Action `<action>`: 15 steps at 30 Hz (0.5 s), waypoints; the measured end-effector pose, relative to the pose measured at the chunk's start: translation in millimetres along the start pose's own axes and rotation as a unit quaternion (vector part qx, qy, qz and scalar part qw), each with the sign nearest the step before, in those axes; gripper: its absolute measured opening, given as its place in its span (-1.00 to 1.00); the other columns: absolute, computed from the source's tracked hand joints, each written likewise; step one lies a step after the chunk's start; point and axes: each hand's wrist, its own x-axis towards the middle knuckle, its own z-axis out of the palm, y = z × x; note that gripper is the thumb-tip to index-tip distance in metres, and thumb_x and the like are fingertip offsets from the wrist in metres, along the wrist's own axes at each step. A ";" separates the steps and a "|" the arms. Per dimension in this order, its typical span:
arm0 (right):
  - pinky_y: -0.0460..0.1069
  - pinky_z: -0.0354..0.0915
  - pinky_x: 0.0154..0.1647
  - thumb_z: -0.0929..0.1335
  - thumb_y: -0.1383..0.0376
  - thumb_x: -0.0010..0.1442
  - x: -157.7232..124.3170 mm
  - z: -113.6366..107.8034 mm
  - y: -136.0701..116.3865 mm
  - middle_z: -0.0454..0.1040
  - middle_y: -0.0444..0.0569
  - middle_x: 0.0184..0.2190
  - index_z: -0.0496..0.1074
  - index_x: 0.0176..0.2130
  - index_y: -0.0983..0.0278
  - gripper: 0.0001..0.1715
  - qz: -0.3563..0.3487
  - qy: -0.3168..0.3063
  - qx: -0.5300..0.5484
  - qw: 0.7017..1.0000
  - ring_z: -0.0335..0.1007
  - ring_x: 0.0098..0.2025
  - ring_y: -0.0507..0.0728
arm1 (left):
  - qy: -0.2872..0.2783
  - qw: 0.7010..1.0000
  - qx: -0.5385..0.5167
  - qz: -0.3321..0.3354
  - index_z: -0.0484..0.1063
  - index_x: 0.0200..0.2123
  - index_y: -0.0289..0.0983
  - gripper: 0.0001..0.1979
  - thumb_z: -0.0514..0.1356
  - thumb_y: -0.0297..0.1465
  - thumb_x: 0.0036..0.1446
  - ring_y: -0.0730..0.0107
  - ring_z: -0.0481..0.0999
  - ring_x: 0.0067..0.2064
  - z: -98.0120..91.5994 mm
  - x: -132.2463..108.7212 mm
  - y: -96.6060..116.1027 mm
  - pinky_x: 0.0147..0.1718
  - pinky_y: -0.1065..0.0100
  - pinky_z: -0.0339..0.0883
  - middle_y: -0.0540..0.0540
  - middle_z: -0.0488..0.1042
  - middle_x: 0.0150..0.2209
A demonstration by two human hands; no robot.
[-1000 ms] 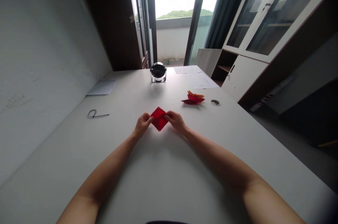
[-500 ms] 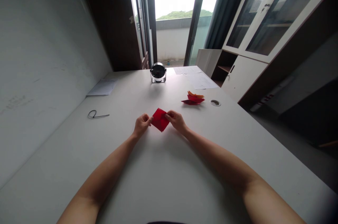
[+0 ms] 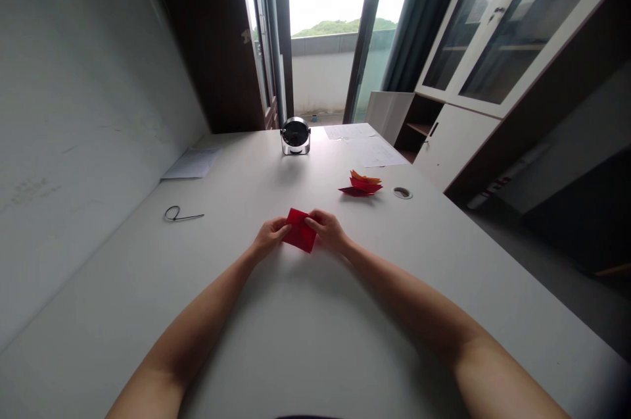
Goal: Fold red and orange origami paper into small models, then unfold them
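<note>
A small folded red paper [image 3: 300, 235] sits at the middle of the white table [image 3: 305, 327], held between both hands. My left hand [image 3: 269, 237] pinches its left edge with fingers closed. My right hand [image 3: 327, 229] pinches its upper right corner, fingers curled over the paper. The paper lies low, close to the tabletop, turned so its edges run nearly square to me.
A pile of folded red and orange papers [image 3: 363, 183] lies to the right beyond my hands, beside a round cable hole [image 3: 402, 192]. A small desk fan [image 3: 295, 135] stands at the far edge. White sheets [image 3: 191, 163] and a black cable tie [image 3: 180, 214] lie on the left.
The red paper has turned from a diamond standing on its point to a flatter, squarer position, and both hands have closed in a little around it.
</note>
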 end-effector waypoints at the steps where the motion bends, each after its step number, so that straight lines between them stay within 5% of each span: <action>1: -0.06 0.16 -0.42 0.35 -0.02 0.19 -0.3 -0.2 -1.0 0.37 -0.14 -0.51 0.41 -0.36 0.27 -0.60 -0.001 -0.003 -0.011 1.000 0.22 -0.45 0.04 | -0.003 1.000 0.011 0.002 0.55 -0.08 -0.35 -0.53 0.31 -0.09 0.10 0.15 0.58 -0.14 0.1 -0.2 -0.4 -0.14 0.25 0.43 -0.21 0.61 -0.14; 6: -0.06 0.16 -0.41 0.37 0.04 0.17 -0.5 -1.5 -4.8 0.35 -0.16 -0.51 0.36 -0.37 0.25 -0.67 -0.019 0.001 -0.057 0.998 0.21 -0.45 0.04 | -0.012 0.998 0.056 0.014 0.54 -0.03 -0.31 -0.56 0.27 -0.13 0.14 0.13 0.58 -0.11 0.0 -0.3 -3.5 -0.12 0.23 0.44 -0.19 0.61 -0.12; 11: -0.06 0.21 -0.39 0.39 0.09 0.15 -0.3 -1.4 -5.0 0.38 -0.18 -0.46 0.37 -0.15 0.20 -0.68 -0.023 0.041 -0.073 0.996 0.27 -0.43 0.05 | -0.015 0.997 0.072 0.020 0.53 0.01 -0.29 -0.56 0.24 -0.13 0.18 0.15 0.58 -0.12 1.4 -1.5 -3.8 -0.14 0.26 0.43 -0.18 0.61 -0.12; 15: -0.07 0.20 -0.39 0.36 0.07 0.18 -0.6 -1.4 -5.6 0.42 -0.16 -0.47 0.42 -0.18 0.22 -0.69 -0.005 -0.003 -0.078 0.997 0.30 -0.43 0.06 | -0.007 0.995 0.099 0.016 0.55 -0.02 -0.30 -0.55 0.22 -0.10 0.19 0.15 0.59 -0.16 2.0 -3.4 0.6 -0.21 0.29 0.43 -0.17 0.61 -0.16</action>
